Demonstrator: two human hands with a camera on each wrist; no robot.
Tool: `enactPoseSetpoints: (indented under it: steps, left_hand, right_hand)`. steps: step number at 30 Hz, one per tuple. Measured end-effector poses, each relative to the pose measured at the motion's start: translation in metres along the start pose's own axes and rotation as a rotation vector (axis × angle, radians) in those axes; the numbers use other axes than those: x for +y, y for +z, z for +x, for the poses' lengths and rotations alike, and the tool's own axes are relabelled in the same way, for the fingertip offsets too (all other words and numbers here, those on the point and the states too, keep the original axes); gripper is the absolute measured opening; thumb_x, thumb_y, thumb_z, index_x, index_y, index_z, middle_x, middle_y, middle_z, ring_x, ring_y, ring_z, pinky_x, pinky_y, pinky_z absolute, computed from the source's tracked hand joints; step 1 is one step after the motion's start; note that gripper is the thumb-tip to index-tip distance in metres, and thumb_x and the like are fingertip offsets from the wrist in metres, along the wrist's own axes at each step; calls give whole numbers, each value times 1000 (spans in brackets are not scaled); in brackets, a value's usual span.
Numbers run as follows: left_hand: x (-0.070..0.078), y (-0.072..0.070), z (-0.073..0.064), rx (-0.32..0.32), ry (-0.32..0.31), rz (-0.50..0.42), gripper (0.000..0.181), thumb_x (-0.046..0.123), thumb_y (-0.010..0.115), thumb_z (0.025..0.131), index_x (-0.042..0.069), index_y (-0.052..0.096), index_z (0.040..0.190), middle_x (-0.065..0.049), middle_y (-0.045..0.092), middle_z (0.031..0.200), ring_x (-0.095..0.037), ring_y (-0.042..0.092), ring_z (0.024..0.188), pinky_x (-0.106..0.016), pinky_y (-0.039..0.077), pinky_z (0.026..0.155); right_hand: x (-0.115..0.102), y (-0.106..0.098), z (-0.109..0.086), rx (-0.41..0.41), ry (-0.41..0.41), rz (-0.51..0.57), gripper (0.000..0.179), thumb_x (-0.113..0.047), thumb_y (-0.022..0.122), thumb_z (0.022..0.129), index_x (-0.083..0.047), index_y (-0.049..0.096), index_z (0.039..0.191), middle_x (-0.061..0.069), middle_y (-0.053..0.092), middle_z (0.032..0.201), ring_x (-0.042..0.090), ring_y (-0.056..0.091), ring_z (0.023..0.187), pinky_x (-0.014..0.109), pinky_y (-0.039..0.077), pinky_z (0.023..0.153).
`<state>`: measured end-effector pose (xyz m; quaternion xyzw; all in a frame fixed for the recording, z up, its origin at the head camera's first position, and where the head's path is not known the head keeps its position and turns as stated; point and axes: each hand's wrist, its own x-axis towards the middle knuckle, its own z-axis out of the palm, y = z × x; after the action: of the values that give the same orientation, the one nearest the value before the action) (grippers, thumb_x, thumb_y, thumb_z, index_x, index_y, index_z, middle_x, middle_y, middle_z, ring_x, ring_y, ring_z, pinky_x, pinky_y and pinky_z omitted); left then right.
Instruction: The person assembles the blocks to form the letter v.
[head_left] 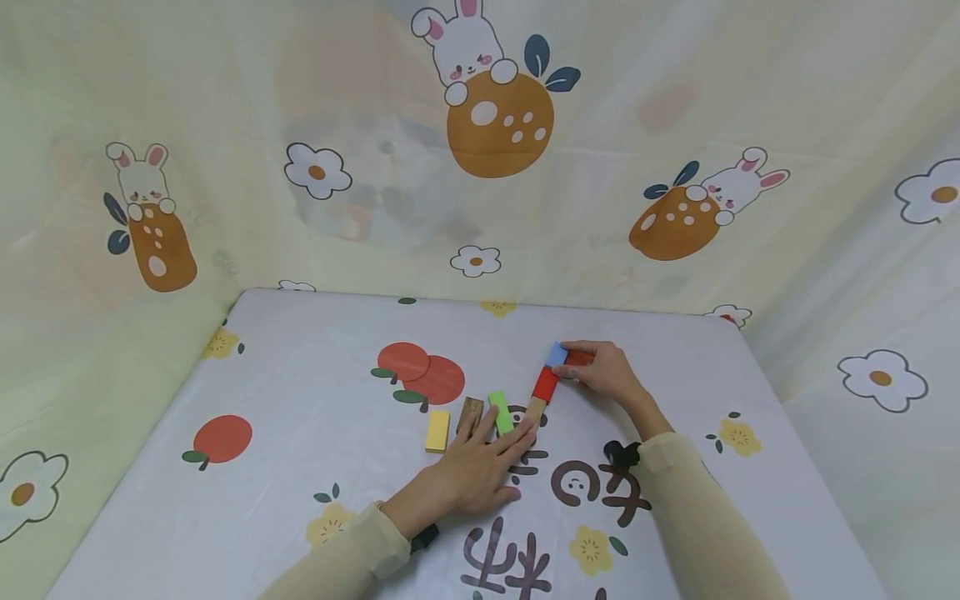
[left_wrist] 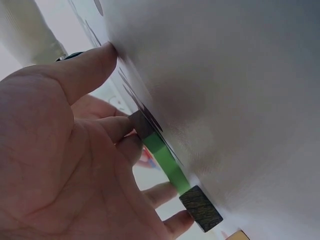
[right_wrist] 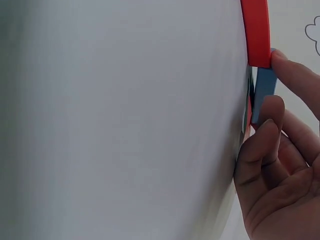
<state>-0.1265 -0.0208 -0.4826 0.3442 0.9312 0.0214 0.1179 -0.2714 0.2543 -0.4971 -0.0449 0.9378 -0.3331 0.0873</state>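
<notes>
In the head view a slanted row runs end to end from a pale wooden block (head_left: 536, 410) through a red block (head_left: 544, 385) to a blue block (head_left: 556, 355). My right hand (head_left: 606, 372) pinches the blue block with thumb and index finger. The red block (right_wrist: 257, 35) meets the blue block (right_wrist: 265, 92) in the right wrist view. My left hand (head_left: 474, 468) lies with its fingers spread. Its fingertips touch the pale wooden block, the green block (head_left: 500, 412) and the dark marbled brown block (head_left: 471, 409). A yellow block (head_left: 437, 432) lies left of them.
A white tablecloth (head_left: 300, 454) printed with fruit, flowers and dark lettering covers the table. Light curtains (head_left: 360, 250) with rabbit prints rise behind it and at both sides. Dark wrist devices (head_left: 621, 455) sit by both cuffs.
</notes>
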Motion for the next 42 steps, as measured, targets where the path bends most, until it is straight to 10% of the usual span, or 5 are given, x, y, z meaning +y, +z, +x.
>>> enactPoseSetpoints:
  steps: [9,19,35,42]
  left_hand:
    - [0,0,0,-5,-3,-14,83,60,58,102,32,20,171,13,11,180,-38,12,168,-63,11,134]
    - [1,-1,0,-3,-7,-19,84,60,58,101,32,20,171,13,12,180,-38,12,168,-63,12,134]
    - [1,1,0,-9,-11,-15,84,60,58,101,33,20,171,13,9,181,-38,12,168,-64,11,134]
    - [1,1,0,-6,-6,-1,83,60,58,102,32,19,171,13,8,181,-38,12,168,-63,15,134]
  right_hand:
    - [0,-3,1,-41,6,28,62,-38,80,94,-15,62,149,17,70,106,18,65,70,28,51,73]
    - [2,-2,1,-45,5,55,60,-34,81,95,-15,63,149,11,75,88,15,70,66,27,52,76]
    - [1,-2,0,-49,6,46,60,-35,78,96,-16,61,151,22,68,129,14,69,70,26,52,78]
    - [2,-1,0,-35,-9,16,59,-35,78,96,-16,63,149,15,76,108,25,69,93,30,50,82]
